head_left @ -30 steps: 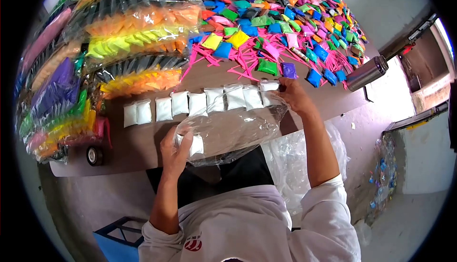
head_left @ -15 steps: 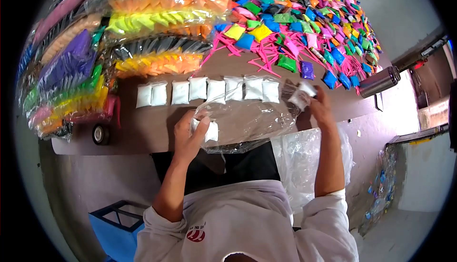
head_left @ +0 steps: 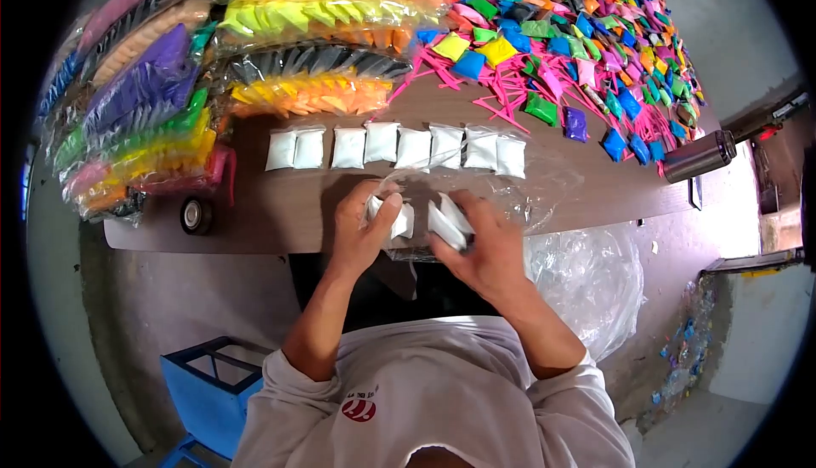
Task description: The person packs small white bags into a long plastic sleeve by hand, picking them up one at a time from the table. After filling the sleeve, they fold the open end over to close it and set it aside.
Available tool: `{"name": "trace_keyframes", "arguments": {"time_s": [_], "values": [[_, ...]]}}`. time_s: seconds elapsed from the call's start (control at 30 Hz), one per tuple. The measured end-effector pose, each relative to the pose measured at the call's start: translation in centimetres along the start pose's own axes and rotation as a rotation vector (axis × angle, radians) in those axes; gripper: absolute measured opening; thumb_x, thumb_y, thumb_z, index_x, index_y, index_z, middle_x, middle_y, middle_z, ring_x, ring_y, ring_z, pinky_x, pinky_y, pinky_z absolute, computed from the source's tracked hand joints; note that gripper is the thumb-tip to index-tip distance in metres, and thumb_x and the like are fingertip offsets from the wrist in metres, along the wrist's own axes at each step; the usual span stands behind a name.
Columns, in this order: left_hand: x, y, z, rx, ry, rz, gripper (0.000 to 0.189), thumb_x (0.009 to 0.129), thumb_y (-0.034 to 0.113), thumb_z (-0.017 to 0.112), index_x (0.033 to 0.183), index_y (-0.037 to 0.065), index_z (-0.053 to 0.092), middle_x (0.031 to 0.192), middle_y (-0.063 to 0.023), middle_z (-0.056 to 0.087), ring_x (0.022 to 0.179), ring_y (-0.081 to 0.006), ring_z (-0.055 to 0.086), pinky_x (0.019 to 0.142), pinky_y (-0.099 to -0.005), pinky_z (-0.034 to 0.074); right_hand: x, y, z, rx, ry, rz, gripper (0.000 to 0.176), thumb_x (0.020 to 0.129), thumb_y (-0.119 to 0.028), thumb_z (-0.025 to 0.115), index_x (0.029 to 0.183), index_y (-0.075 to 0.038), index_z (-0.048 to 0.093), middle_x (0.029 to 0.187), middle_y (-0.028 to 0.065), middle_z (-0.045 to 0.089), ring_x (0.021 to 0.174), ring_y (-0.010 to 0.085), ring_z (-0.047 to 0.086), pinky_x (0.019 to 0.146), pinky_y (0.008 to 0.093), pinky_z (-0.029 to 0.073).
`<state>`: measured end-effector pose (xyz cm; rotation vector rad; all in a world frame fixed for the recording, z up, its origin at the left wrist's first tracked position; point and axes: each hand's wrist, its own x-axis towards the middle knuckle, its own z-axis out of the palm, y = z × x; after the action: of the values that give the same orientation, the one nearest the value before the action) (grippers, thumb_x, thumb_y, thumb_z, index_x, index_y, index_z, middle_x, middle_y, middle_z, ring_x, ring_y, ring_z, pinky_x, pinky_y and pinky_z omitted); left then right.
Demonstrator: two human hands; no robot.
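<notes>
My left hand (head_left: 355, 232) is closed with the thumb pressed on small white packets (head_left: 403, 220) near the table's front edge. Facing it, my right hand (head_left: 493, 249) pinches a pair of white packets (head_left: 450, 221), tilted and side by side. A large clear plastic bag (head_left: 544, 192) spreads around and behind both hands, its film overlapping part of the row beyond. That row is made of several flat white packets (head_left: 349, 147) lying on the brown table (head_left: 255, 217).
Clear bags of yellow and orange packets (head_left: 306, 94) are stacked at the back left. Loose coloured packets (head_left: 586, 26) and pink sticks (head_left: 501, 102) cover the back right. A tape roll (head_left: 195, 215), a metal flask (head_left: 699, 157) and a blue stool (head_left: 204, 396) stand around.
My right hand has come from the right end of the row toward my left hand, bringing white packets with it. The camera view has shifted slightly.
</notes>
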<state>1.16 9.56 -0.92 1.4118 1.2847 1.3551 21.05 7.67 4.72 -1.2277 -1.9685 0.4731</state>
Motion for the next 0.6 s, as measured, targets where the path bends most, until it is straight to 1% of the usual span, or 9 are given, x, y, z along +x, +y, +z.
{"name": "trace_keyframes", "arguments": {"time_s": [0.03, 0.1, 0.17, 0.23, 0.27, 0.33, 0.5, 0.53, 0.6], "values": [[0.1, 0.1, 0.0, 0.018, 0.000, 0.020, 0.027, 0.092, 0.023, 0.068, 0.104, -0.001, 0.067, 0.094, -0.0059, 0.067, 0.088, -0.0120, 0.060, 0.079, -0.0287, 0.049, 0.2, 0.4, 1.1, -0.086, -0.037, 0.066, 0.056, 0.073, -0.014, 0.082, 0.121, -0.001, 0.058, 0.103, 0.0167, 0.066, 0.092, 0.0344, 0.067, 0.075, 0.0402, 0.055], [0.1, 0.2, 0.0, 0.035, 0.004, 0.040, 0.027, 0.092, 0.023, 0.068, 0.104, -0.001, 0.067, 0.093, -0.0060, 0.067, 0.087, -0.0124, 0.060, 0.079, -0.0290, 0.049, 0.5, 1.2, 2.7, -0.124, -0.030, 0.054, 0.059, 0.072, -0.013, 0.082, 0.123, -0.002, 0.056, 0.103, 0.0169, 0.064, 0.090, 0.0361, 0.065, 0.075, 0.0420, 0.054], [0.0, 0.3, 0.0, 0.055, -0.004, -0.009, 0.026, 0.092, 0.023, 0.068, 0.103, 0.000, 0.067, 0.092, -0.0069, 0.067, 0.086, -0.0141, 0.061, 0.078, -0.0297, 0.049, 0.4, 1.4, 3.1, -0.159, -0.027, 0.046, 0.061, 0.071, -0.013, 0.082, 0.125, -0.002, 0.055, 0.104, 0.0171, 0.063, 0.089, 0.0378, 0.064, 0.075, 0.0438, 0.054], [0.0, 0.2, 0.0, 0.071, 0.002, 0.004, 0.026, 0.092, 0.023, 0.068, 0.102, -0.001, 0.067, 0.092, -0.0074, 0.067, 0.086, -0.0148, 0.061, 0.078, -0.0301, 0.049, 0.5, 0.8, 2.3, -0.111, -0.151, 0.070, 0.066, 0.070, -0.011, 0.082, 0.128, -0.002, 0.052, 0.110, 0.0185, 0.060, 0.092, 0.0376, 0.063, 0.078, 0.0445, 0.053], [0.0, 0.2, 0.0, 0.085, 0.006, 0.022, 0.025, 0.092, 0.022, 0.068, 0.102, -0.001, 0.067, 0.092, -0.0080, 0.067, 0.085, -0.0155, 0.062, 0.078, -0.0305, 0.049, 0.6, 0.7, 1.7, -0.109, -0.151, 0.070, 0.066, 0.070, -0.011, 0.082, 0.128, -0.002, 0.052, 0.110, 0.0185, 0.060, 0.092, 0.0376, 0.063, 0.078, 0.0445, 0.053], [0.0, 0.3, -0.1, 0.083, -0.002, 0.009, 0.025, 0.091, 0.022, 0.068, 0.102, -0.001, 0.067, 0.092, -0.0084, 0.067, 0.085, -0.0160, 0.062, 0.078, -0.0308, 0.049, 0.6, 0.6, 0.6, 0.039, -0.364, 0.260, 0.066, 0.072, -0.010, 0.080, 0.130, -0.005, 0.048, 0.118, 0.0203, 0.057, 0.097, 0.0417, 0.062, 0.083, 0.0469, 0.052], [0.1, 0.0, 0.0, 0.053, -0.013, 0.021, 0.025, 0.091, 0.021, 0.068, 0.102, -0.002, 0.066, 0.092, -0.0092, 0.067, 0.084, -0.0165, 0.062, 0.077, -0.0315, 0.049, 0.9, 1.3, 0.9, -0.023, -0.386, 0.159, 0.062, 0.073, -0.010, 0.080, 0.127, -0.004, 0.052, 0.116, 0.0208, 0.057, 0.097, 0.0426, 0.062, 0.083, 0.0470, 0.052], [0.1, 0.2, -0.1, 0.063, -0.017, -0.008, 0.025, 0.091, 0.020, 0.068, 0.102, -0.002, 0.066, 0.092, -0.0091, 0.067, 0.084, -0.0166, 0.062, 0.077, -0.0313, 0.050, 0.9, 1.4, 1.1, -0.041, -0.402, 0.127, 0.060, 0.073, -0.010, 0.080, 0.126, -0.003, 0.053, 0.115, 0.0212, 0.057, 0.097, 0.0427, 0.062, 0.082, 0.0470, 0.052], [0.0, 0.1, -0.1, 0.073, -0.022, -0.038, 0.025, 0.091, 0.020, 0.068, 0.103, -0.002, 0.066, 0.092, -0.0091, 0.067, 0.083, -0.0167, 0.062, 0.076, -0.0311, 0.050, 0.9, 1.7, 1.3, -0.028, -0.369, 0.162, 0.058, 0.073, -0.010, 0.080, 0.124, -0.003, 0.055, 0.115, 0.0212, 0.058, 0.096, 0.0428, 0.062, 0.082, 0.0467, 0.053]]}}
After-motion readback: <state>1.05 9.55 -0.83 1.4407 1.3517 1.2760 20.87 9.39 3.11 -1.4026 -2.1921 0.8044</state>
